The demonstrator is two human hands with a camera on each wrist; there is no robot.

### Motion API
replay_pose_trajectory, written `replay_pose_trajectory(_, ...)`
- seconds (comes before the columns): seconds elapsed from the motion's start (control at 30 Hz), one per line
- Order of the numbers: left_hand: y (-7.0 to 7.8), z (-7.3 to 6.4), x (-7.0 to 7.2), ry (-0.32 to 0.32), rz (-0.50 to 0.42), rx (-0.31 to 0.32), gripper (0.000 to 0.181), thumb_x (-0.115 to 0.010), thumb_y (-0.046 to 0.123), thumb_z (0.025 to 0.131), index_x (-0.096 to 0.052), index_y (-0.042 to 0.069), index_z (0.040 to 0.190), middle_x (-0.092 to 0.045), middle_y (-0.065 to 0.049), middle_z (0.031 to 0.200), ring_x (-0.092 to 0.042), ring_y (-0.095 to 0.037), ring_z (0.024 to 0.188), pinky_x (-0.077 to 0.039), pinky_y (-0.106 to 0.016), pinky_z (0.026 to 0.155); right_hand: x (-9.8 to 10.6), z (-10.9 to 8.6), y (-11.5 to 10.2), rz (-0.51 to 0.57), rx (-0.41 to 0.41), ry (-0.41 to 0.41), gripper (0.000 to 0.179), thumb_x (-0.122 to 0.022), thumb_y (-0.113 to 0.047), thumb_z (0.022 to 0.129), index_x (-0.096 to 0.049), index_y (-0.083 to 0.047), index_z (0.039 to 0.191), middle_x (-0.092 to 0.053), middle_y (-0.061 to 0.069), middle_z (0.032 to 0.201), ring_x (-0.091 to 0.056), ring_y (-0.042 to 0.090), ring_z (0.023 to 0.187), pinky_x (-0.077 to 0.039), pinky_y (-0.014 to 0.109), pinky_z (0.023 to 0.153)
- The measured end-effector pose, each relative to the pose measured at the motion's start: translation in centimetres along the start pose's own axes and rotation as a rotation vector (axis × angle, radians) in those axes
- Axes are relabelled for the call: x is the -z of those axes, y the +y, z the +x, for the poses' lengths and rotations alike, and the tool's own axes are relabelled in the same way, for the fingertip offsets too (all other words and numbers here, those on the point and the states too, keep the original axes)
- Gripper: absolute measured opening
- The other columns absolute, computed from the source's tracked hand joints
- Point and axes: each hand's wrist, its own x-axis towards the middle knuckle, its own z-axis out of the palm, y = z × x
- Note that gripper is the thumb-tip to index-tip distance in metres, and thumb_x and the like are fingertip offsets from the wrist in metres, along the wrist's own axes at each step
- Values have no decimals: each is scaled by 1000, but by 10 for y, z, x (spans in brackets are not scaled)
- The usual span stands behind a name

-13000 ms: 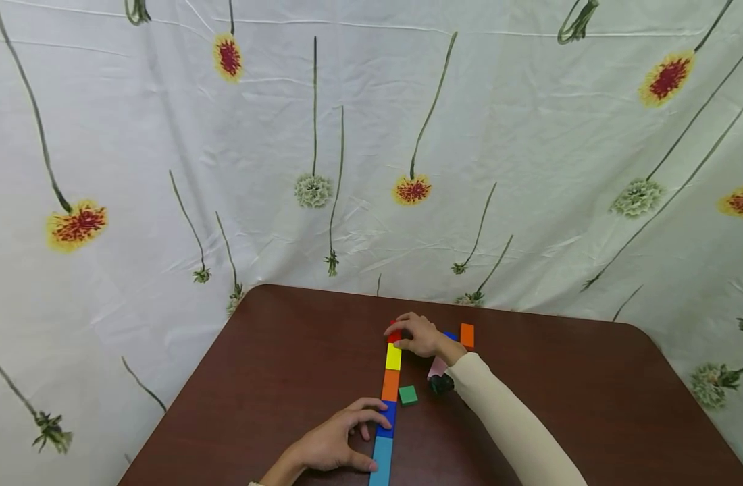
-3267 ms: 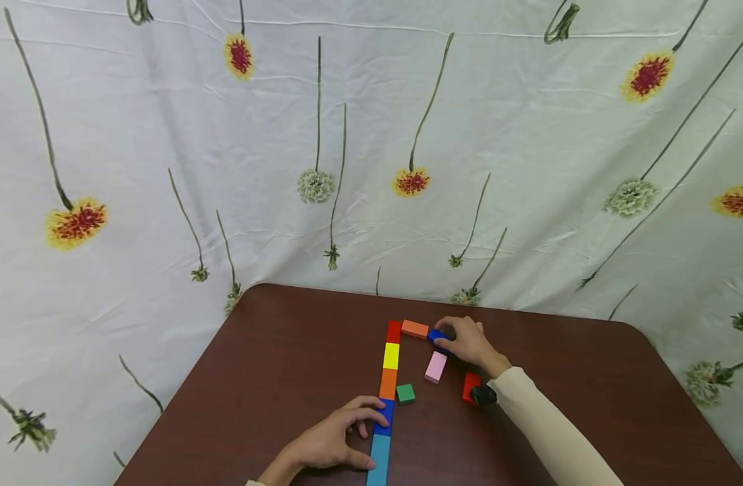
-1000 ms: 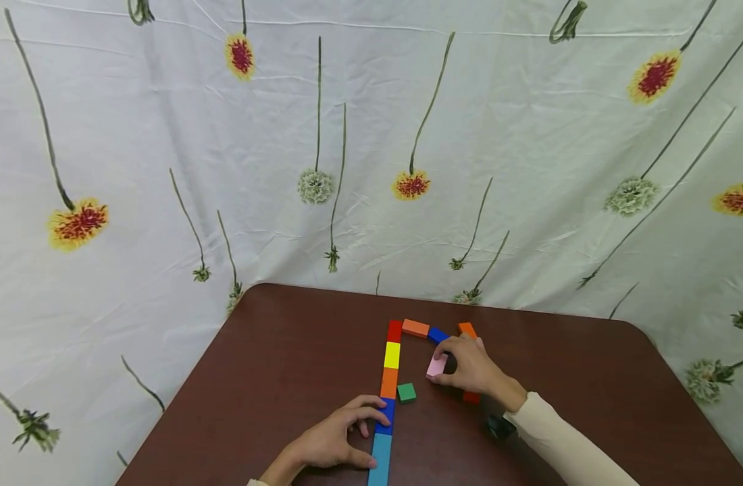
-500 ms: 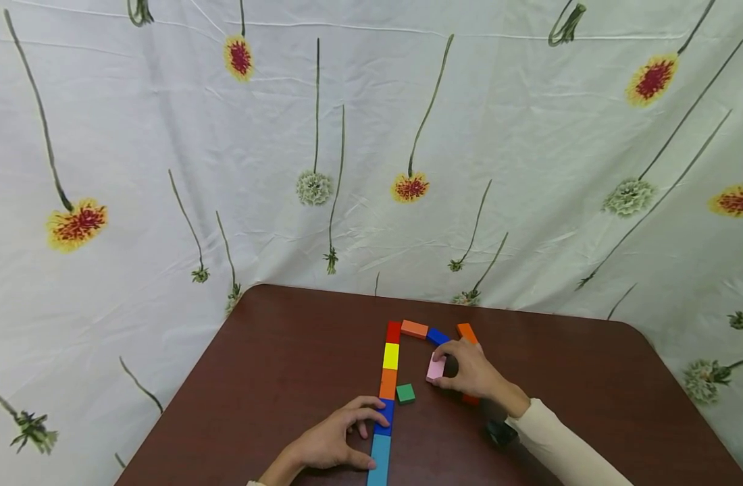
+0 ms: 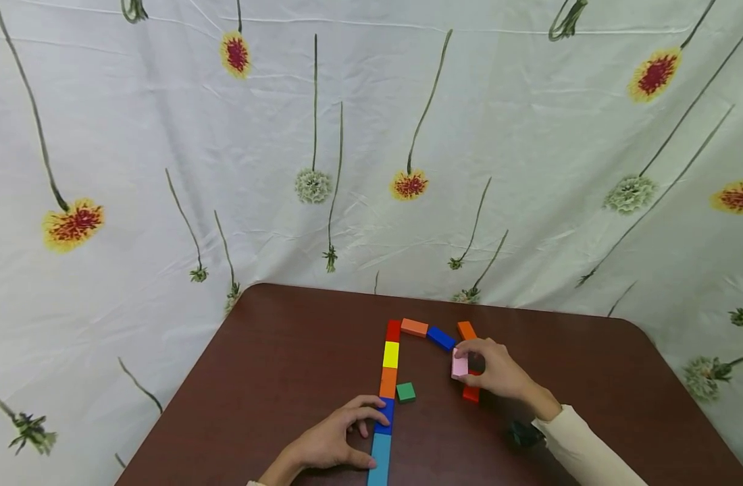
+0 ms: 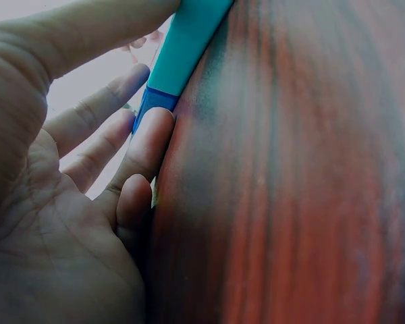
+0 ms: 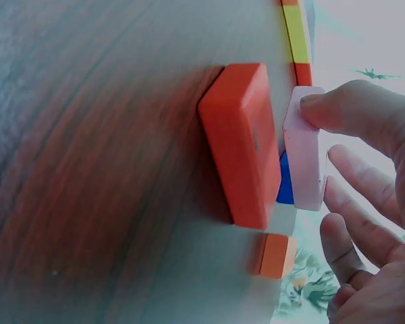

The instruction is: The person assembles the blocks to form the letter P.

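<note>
Nearest, the left hand [image 5: 338,435] lies against the row of blocks [image 5: 388,383], fingers loosely extended and clasping nothing (thumb at the light-blue block [image 5: 380,460], fingertips on the dark-blue block [image 5: 390,410]). Just right of the row, the green block [image 5: 405,392] sits on the tabletop [image 5: 298,364]. Farther out, the right hand [image 5: 502,371], much the closer one, has its grip pinched on the pink block [image 5: 460,362], thumb at the near end. The block lies left of the palm, long axis running away from the person, far end just beside the slanting blue block [image 5: 441,339]; whether they touch, I cannot tell. The right wrist view bares the red block [image 7: 243,145] lengthwise; in the head view, the hand partly covers it.
</note>
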Motion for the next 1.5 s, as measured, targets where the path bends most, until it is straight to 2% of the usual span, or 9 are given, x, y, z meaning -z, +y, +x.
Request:
replay_pose_trajectory(0.3,-1,0,0,1,-19,21,41,-79,18,87,-65,17,126,-36,-11,154,-51,-15,97,-43,-23,80,-1,6,6,28,-13,-16,33,-85,-23,80,-70,-15,109,-67,8,125,-55,29,109,-30,72,97)
replay_pose_trajectory(0.5,-2,1,0,0,-12,17,41,-78,18,87,-65,18,126,-36,-10,154,-51,-16,97,-43,-23,80,-3,8,7,13,-22,-15,32,-85,-22,80,-70,-16,109,-67,7,124,-54,28,109,-30,71,97)
replay_pose_trajectory(0.8,-1,1,0,1,-6,11,41,-79,18,87,-65,17,126,-36,-11,153,-51,-15,97,-43,-23,81,-4,5,8,22,-16,-42,34,-85,-18,78,-69,-15,108,-67,7,125,-53,27,105,-30,61,90)
replay_pose_trajectory(1.07,-1,1,0,-1,-7,9,41,-78,18,87,-65,15,126,-36,-13,153,-52,-16,97,-43,-22,81,-4,6,9,25,-6,-56,32,-84,-18,80,-70,-15,108,-65,11,129,-53,28,107,-31,61,90)
replay_pose_trajectory(1.27,-1,1,0,1,1,4,42,-78,19,87,-65,15,126,-37,-12,153,-52,-16,97,-43,-22,82,-6,5,12,27,-9,-60,33,-83,-19,81,-70,-14,111,-65,11,131,-53,30,109,-31,67,93)
replay_pose_trajectory(1.5,-1,0,1,1,-8,19,41,-79,18,87,-65,17,126,-37,-10,153,-51,-15,98,-43,-23,81,-6,3,13,25,-59,-21,42,-85,-23,79,-69,-13,116,-65,11,130,-54,24,101,-34,66,95)
